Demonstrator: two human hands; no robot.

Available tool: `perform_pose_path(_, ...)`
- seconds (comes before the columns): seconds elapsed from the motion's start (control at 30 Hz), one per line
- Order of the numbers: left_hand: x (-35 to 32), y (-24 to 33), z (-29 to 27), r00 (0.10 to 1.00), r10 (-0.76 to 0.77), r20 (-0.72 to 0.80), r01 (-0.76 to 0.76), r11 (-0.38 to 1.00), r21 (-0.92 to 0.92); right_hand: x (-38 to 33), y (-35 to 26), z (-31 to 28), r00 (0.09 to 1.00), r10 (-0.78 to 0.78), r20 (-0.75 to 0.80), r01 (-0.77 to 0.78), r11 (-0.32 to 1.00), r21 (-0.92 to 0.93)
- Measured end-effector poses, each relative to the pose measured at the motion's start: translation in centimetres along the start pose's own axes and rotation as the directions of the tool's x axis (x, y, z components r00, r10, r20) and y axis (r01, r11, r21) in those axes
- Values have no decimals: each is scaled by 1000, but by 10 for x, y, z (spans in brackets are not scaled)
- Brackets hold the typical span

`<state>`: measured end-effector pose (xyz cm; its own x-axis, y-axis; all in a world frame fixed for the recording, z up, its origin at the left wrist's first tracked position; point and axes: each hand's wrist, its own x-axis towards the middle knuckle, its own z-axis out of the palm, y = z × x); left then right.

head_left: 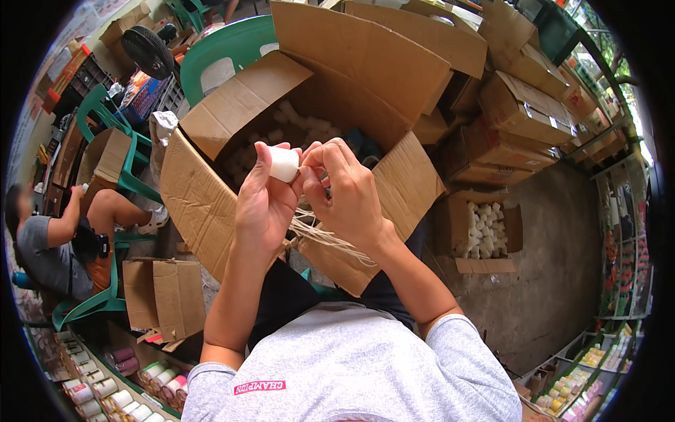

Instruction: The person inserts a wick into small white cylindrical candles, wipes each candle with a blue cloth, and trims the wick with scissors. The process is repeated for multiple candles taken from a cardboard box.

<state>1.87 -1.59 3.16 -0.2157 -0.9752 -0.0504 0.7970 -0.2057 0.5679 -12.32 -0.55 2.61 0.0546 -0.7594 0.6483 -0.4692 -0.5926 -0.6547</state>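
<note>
Holding a white candle [284, 163] up over the open cardboard box [211, 204], left hand [264, 204] clamped round it, right hand [348, 193] pinching the wick strings [320, 235]; I'd keep that string taut and centred

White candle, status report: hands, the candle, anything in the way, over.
Left hand grips white candle. Right hand pinches at its end, wick strings trailing beneath. Open cardboard box right below, nothing blocking.
</note>
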Motion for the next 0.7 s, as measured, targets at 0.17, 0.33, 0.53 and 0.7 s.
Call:
perform_pose_path(0.17, -1, -4, -2, 1000, -22, 4, 22, 1000, -8, -3, 6, 6, 998, -45, -36, 44, 998, -50)
perform_pose_path(0.33, 3, 6, -5, 997, -81, 18, 82, 991, -109, -7, 2, 0, 987, 149, -60, -134, 970, 202)
perform_pose_path(0.53, 3, 0, -2, 996, 35, 83, -40, 998, 57, -7, 5, 2, 985, 96, -143, -81, 991, 109)
perform_pose_path(0.7, 3, -6, -4, 990, 129, 49, -134, 984, 121, -3, 2, 4, 991, 79, -104, -71, 995, 74)
